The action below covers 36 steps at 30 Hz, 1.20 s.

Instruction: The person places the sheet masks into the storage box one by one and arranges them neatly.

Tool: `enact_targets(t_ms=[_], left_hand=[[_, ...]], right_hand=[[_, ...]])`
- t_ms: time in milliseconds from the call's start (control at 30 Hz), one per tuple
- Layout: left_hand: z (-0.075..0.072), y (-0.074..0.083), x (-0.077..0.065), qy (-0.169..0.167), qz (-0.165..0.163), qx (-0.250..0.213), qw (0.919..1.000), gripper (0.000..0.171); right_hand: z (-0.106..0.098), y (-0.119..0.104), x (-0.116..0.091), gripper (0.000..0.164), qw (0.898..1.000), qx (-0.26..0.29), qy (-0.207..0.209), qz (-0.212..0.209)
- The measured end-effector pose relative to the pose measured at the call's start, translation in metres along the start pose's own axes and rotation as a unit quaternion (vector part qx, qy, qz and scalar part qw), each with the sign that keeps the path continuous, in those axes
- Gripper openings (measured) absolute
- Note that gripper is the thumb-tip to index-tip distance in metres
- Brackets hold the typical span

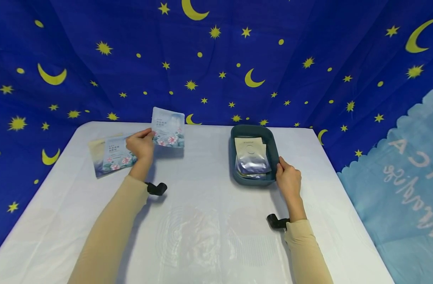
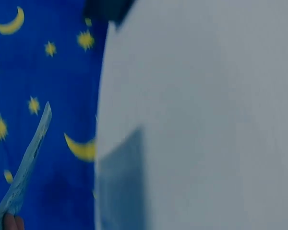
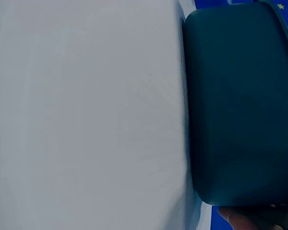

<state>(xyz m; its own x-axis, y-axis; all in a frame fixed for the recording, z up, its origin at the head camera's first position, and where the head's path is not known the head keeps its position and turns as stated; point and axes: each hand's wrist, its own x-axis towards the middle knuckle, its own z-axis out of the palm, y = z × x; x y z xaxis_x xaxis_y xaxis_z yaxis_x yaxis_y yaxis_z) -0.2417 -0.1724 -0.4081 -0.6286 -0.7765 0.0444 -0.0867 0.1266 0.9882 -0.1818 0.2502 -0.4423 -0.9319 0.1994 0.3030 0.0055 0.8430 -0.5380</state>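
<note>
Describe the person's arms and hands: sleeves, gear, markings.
Left sleeve and right sleeve: long, plain beige, no markings visible. Left hand and right hand: bare, no gloves. Black, round-ended gear at each wrist: left unit, right unit.

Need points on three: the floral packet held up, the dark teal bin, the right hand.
Held floral packet [image 1: 168, 128]: head view, middle of its printed front.
Dark teal bin [image 3: 245, 110]: right wrist view, outer wall.
Right hand [image 1: 288, 179]: head view, middle of the hand.

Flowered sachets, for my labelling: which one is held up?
The flowered sachet pinched in the left hand; another lies on the table, overlapping a cream sachet.
</note>
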Motion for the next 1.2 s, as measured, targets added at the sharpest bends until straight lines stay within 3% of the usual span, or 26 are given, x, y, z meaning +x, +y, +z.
enact_targets(t_ms=[200, 367, 500, 700, 867, 1033, 1200], left_hand=[[0.031, 0.023, -0.043, -0.06, 0.018, -0.045, 0.997, 0.014], [0.06, 0.037, -0.085, -0.111, 0.044, -0.049, 0.9916, 0.013], [0.084, 0.041, -0.116, -0.14, 0.068, -0.047, 0.9867, 0.011], [0.114, 0.036, -0.152, -0.15, 0.075, -0.046, 0.9847, 0.009], [0.127, 0.029, -0.174, -0.16, 0.068, -0.045, 0.9837, 0.008], [0.132, 0.025, -0.188, -0.189, 0.086, -0.023, 0.9779, 0.01], [0.129, 0.024, -0.194, -0.247, 0.117, 0.025, 0.9616, 0.014]], right_hand=[[0.001, 0.001, 0.001, 0.034, 1.0, 0.004, 0.0, 0.001], [0.0, 0.001, 0.002, 0.033, 1.0, 0.003, 0.002, -0.003], [0.0, 0.002, 0.002, 0.034, 1.0, 0.0, -0.001, 0.002], [0.0, 0.003, 0.0, 0.034, 1.0, -0.004, -0.005, 0.008], [0.001, 0.002, -0.001, 0.034, 1.0, -0.006, -0.005, 0.006], [0.001, 0.002, -0.001, 0.034, 1.0, -0.009, 0.001, 0.001], [0.0, 0.001, -0.001, 0.033, 1.0, -0.012, 0.006, -0.004]])
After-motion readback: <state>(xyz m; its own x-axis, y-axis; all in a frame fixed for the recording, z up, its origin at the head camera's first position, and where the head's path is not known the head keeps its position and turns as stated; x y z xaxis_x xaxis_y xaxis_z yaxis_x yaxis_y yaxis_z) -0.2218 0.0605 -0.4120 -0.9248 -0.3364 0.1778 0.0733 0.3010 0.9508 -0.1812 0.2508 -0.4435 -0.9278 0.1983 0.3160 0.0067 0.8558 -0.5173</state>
